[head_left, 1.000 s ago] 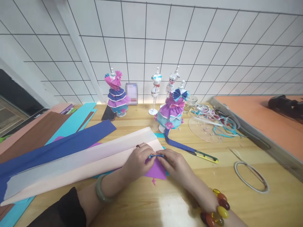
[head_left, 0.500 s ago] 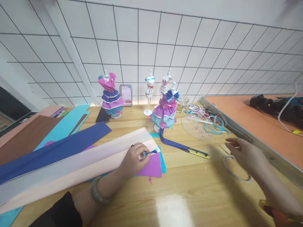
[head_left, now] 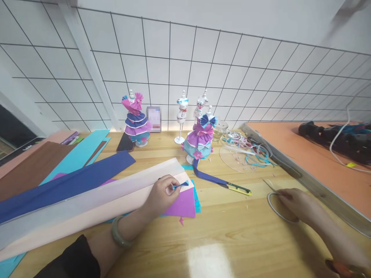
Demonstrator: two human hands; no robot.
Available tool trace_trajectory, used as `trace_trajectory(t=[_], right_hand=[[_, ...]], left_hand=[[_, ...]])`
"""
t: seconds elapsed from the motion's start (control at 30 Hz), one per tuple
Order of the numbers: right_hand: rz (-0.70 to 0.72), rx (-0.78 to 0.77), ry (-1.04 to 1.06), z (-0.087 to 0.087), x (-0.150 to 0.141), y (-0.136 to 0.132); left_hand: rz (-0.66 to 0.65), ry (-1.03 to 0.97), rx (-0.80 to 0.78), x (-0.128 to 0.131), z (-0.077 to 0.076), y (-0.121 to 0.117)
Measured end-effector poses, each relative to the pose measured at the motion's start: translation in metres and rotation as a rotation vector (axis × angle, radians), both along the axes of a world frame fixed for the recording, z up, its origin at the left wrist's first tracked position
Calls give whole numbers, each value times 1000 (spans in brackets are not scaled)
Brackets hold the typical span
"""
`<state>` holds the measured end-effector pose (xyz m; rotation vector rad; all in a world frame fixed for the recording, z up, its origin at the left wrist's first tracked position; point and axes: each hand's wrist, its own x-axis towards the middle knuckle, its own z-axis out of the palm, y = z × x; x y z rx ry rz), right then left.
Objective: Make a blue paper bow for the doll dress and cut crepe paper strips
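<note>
Two hands [head_left: 164,193], one coil [head_left: 272,211] — four mannequins [head_left: 182,112], one bangle [head_left: 115,233].

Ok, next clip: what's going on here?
A person is working at a table with paper and small mannequins. The left hand pinches a small blue piece above the pale paper. The right hand is out to the side, fingertips at a thin white coil; whether they grip it is hard to tell. The yellow snips lie by a blue strip. Two dressed mannequins, left and right, stand farther back.
</note>
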<state>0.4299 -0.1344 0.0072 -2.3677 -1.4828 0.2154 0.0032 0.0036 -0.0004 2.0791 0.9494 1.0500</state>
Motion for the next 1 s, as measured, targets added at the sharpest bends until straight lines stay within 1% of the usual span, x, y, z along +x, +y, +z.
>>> trace_trajectory(t=[0.17, 0.27, 0.3, 0.37, 0.5, 0.6, 0.67, 0.73, 0.77, 0.87, 1.0], right_hand=[[-20, 21, -56, -2, -7, 2], [-69, 89, -43, -2, -26, -3], [-73, 125, -11, -1, -37, -4], [-9, 203, 103, 4, -66, -4], [189, 347, 265, 19, -140, 11], [336, 347, 388, 29, -188, 32], [422, 343, 472, 33, -211, 45], [496, 339, 496, 35, -229, 56], [532, 340, 491, 36, -235, 60], [607, 373, 467, 36, -250, 65], [575, 456, 454, 31, -260, 61]], left_hand=[[8, -17, 9, 0, -1, 0], [22, -44, -12, 0, 0, 1], [34, -54, -33, 0, 1, 1], [60, -74, -83, 1, 2, 0], [81, -126, -194, 3, 4, -3], [55, -209, -337, 5, 6, -8], [2, -335, -524, 6, 9, -10], [-42, -473, -721, 6, 14, -11], [-46, -519, -792, 6, 16, -11], [-20, -558, -888, 4, 24, -10], [-36, -666, -980, 5, 30, -13]])
